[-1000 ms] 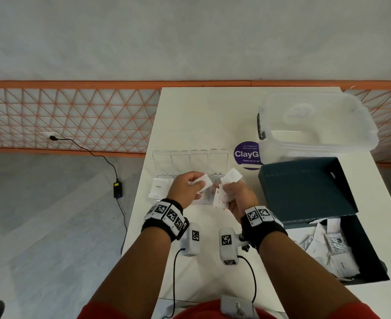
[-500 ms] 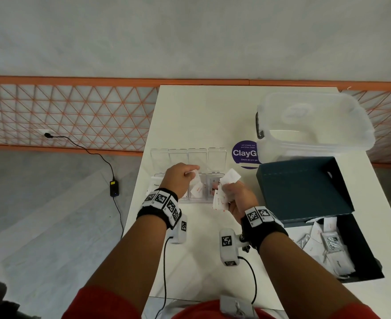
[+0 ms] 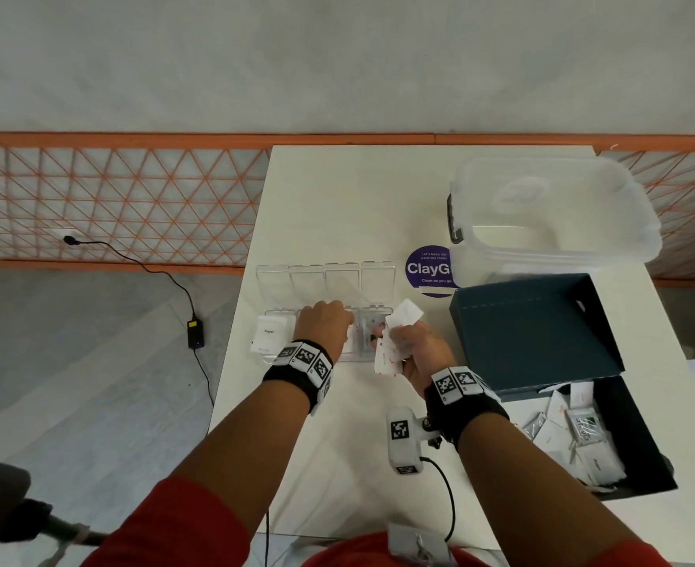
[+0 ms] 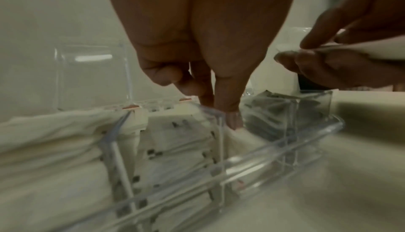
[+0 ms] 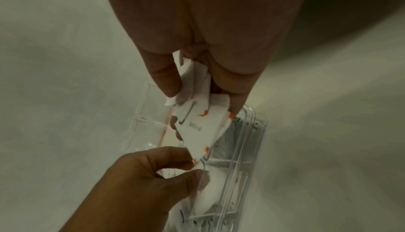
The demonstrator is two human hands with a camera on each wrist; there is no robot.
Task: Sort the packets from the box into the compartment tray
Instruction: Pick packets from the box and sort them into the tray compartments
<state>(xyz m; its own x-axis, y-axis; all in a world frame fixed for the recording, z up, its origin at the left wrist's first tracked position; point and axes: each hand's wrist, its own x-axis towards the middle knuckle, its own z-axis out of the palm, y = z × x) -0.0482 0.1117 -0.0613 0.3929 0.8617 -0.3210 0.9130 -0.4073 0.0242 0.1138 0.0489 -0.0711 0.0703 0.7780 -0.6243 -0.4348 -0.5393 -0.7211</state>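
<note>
Packets (image 3: 390,345) fan from the right hand's (image 3: 419,354) grip, while left hand (image 3: 325,325) fingertips dip into the tray (image 3: 362,354).

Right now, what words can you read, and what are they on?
"Sugar": white packet at the tray's left end.
"ClayG", cut off by the tub: purple sticker.
Sticker's small lines: too blurred.
Print on the packets in the right hand: unreadable.
</note>
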